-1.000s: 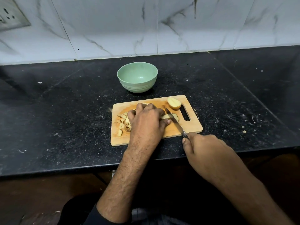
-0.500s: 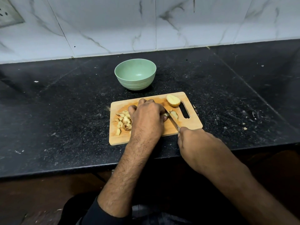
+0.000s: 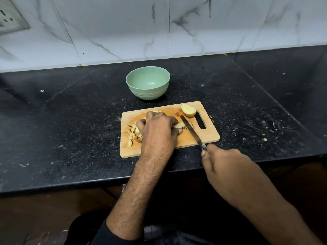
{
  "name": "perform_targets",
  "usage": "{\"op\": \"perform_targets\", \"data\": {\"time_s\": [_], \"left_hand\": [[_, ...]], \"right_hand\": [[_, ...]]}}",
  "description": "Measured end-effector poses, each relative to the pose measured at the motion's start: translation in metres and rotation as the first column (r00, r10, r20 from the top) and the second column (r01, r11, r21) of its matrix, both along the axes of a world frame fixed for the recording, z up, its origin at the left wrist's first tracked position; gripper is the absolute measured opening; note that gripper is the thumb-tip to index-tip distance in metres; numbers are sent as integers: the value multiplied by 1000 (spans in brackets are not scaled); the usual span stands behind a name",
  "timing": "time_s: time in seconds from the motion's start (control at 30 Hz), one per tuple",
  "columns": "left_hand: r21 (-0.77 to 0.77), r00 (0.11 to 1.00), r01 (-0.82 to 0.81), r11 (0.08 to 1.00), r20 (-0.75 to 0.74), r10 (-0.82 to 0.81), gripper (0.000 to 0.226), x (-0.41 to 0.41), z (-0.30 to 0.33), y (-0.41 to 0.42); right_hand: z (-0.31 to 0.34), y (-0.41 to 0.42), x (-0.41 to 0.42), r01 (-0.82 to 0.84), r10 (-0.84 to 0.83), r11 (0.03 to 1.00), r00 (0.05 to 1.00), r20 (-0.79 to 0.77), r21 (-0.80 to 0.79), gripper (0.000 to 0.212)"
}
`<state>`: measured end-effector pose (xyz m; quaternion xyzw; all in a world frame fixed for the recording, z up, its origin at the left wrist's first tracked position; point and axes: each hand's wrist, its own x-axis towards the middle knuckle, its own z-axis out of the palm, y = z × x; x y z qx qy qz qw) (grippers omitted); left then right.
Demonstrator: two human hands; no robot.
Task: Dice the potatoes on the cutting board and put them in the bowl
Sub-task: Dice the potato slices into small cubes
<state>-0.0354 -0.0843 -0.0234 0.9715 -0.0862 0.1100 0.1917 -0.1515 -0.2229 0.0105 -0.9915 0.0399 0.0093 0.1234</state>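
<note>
potato piece (image 3: 178, 125) on the wooden cutting board (image 3: 208, 137), pinned under the curled fingers of the left hand (image 3: 157, 129). knife (image 3: 192, 131) gripped at its handle in the right hand (image 3: 224, 167), fingers wrapped round it, blade angled across the board with its tip just beside the held piece. diced potato (image 3: 133, 133) heaped on the board's left part, touching the left hand's knuckle side. potato half (image 3: 188, 110) lay cut face up at the far right corner, next to the handle slot (image 3: 200, 120). green bowl (image 3: 148, 83) stood just beyond the board on the black counter (image 3: 70, 112), nothing seen inside. marble-patterned wall tiles (image 3: 123, 29) behind; wall socket (image 3: 10, 20) at upper left.
</note>
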Motion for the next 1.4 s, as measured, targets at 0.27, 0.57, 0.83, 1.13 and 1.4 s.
{"op": "perform_targets", "data": {"time_s": [0.27, 0.57, 0.83, 1.13, 1.4], "left_hand": [[-29, 999, -26, 999, 28, 27, 17, -1, 2, -1], [-80, 999, -35, 996, -14, 34, 8, 6, 2, -3], [-89, 998, -69, 994, -6, 69, 11, 3, -1, -3], [-92, 997, -67, 993, 26, 70, 23, -7, -1, 0], [-82, 996, -77, 994, 39, 81, 15, -10, 0, 4]], "right_hand": [[-6, 4, 14, -57, 54, 996, 998, -38, -71, 34], [-13, 8, 40, -89, 84, 995, 992, -90, -55, 31], [-6, -5, 9, -92, 95, 995, 986, -138, 22, 28], [6, -14, -5, -58, 55, 998, 989, -135, -20, 26], [5, 0, 11, -35, 34, 999, 997, -74, -10, 29]]}}
